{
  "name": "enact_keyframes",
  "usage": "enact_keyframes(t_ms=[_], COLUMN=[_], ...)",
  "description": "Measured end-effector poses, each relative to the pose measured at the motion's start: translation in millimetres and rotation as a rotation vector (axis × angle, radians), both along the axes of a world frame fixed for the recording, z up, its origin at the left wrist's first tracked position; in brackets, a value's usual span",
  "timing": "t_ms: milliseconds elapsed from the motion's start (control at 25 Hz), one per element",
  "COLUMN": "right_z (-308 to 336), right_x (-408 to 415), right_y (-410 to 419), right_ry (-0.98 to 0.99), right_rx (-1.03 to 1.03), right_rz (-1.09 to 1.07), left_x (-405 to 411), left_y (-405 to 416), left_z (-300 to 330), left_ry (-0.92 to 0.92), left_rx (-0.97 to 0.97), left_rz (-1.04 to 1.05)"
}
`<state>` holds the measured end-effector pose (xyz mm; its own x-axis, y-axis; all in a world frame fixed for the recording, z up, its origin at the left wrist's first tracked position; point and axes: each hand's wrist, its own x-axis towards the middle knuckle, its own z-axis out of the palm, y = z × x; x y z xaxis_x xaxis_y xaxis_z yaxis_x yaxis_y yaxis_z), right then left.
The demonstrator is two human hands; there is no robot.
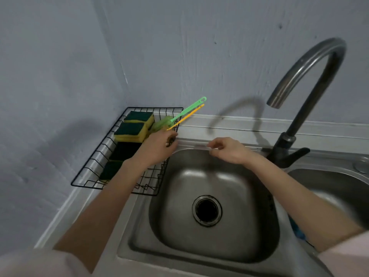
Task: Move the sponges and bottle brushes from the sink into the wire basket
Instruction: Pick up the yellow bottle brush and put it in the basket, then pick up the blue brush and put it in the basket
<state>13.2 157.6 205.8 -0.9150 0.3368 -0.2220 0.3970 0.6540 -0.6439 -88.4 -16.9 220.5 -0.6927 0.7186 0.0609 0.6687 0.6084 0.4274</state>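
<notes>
From the head view, the wire basket (95,156) is sitting in the corner just left of the sink (209,196). Four sponges (129,128) are lying along its far side, and the green brush (187,108) and yellow brush (185,116) are leaning over its rim. The left hand (159,144) is hovering over the basket; whether it is gripping anything cannot be told. The right hand (227,150) is hanging loosely curled and holding nothing above the sink's back edge.
</notes>
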Motion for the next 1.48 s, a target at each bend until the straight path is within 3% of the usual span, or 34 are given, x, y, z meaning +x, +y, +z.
enact_keyframes(t_ms=[520,680,840,1200,1480], right_z=[-32.5,-51.8,-90.2,-148.2,-155.7], right_x=[157.2,196.7,230.6,257.0,261.1], right_y=[117.3,160.2,182.5,171.3,169.5], right_ry=[-0.079,-0.189,-0.305,-0.455,-0.298], right_rx=[-0.018,-0.004,0.016,-0.047,-0.026], right_rz=[-0.152,-0.126,-0.049,0.374,0.391], left_x=[150.8,202.6,249.1,310.4,319.6], left_y=[128.1,175.1,205.4,198.7,198.2], left_z=[-43.9,-70.2,-97.1,-134.6,-134.4], left_ry=[-0.197,-0.261,-0.337,-0.411,-0.415], left_rx=[-0.001,-0.043,-0.166,-0.463,-0.413], left_rz=[-0.153,-0.171,-0.211,-0.368,-0.288])
